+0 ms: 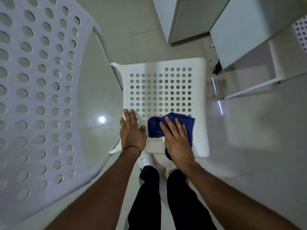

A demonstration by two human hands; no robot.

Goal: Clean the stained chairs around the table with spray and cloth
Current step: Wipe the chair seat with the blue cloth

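A white plastic chair stands below me; its perforated seat (163, 90) fills the middle of the view and its perforated backrest (38, 90) rises at the left. A crumpled blue cloth (155, 126) lies on the seat's near edge. My right hand (177, 140) presses flat on the cloth, fingers spread. My left hand (132, 131) rests flat on the seat's near left corner, holding nothing. A clear spray bottle with a black top (216, 80) stands on the floor right of the seat.
A white table (249, 30) with thin white legs stands at the upper right, with another perforated chair (301, 35) behind it. White cabinet panels (176, 19) stand at the top. My legs and white shoes (147, 161) are under the seat's near edge on a glossy tiled floor.
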